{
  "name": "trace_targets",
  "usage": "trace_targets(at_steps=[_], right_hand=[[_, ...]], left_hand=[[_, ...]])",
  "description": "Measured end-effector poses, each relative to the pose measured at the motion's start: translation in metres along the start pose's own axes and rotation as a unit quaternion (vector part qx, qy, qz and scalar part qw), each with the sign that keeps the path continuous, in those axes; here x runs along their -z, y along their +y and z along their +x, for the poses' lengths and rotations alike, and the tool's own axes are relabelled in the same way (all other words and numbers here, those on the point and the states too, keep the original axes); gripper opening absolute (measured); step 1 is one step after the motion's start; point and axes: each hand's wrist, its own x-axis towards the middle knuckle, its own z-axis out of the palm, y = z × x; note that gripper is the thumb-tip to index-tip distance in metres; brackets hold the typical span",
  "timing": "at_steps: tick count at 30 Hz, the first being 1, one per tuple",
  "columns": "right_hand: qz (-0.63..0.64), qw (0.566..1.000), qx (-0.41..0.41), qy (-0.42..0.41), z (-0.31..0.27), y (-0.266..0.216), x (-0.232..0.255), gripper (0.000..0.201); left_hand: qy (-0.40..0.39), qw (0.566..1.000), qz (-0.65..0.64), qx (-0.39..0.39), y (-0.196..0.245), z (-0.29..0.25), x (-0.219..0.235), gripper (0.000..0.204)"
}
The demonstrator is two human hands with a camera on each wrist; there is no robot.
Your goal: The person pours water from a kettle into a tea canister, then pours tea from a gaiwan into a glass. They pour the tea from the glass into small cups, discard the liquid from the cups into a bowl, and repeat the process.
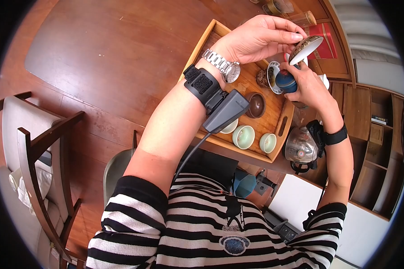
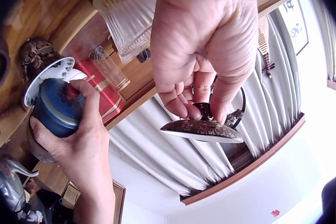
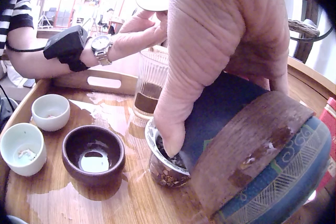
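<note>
Work in mid-course, as judged from the lie of the things: the lid (image 2: 202, 129) is off the tea bowl (image 3: 167, 174), dark leaves (image 3: 176, 159) lie inside, and the blue canister (image 3: 262, 155) is held aslant at its rim. Left to do, by the same judgement: the canister not yet set down, the lid not yet on the bowl. The canister's mouth is not visible; whether leaves are falling cannot be told.

Tea bowl: dark brown, ornamented outside, white within, with a blue-patterned rim; upright on the wooden tray (image 1: 280, 127). Canister: blue, with a brown band and fine pale ornament. Lid: dark and patterned above, white beneath.

Right hand (image 1: 310, 86): fingers curled round the canister. Left hand (image 2: 205, 40): nearly closed, thumb and fingertips pinching the lid's knob, well above the tray.

Outward: a glass pitcher (image 3: 152, 85) with brown liquid, a dark brown bowl (image 3: 94, 153) and pale green cups (image 1: 243, 136) on the tray; a metal kettle (image 1: 300, 145) just beyond its edge.
</note>
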Motion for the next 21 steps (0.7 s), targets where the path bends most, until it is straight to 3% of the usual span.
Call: trace_targets(at_steps=[21], right_hand=[[-0.046,0.999,-0.008,0.011,0.004,-0.002,0.013,0.072]], left_hand=[[0.006,1.000,-0.007,0.008,-0.001,0.000,-0.001,0.027]])
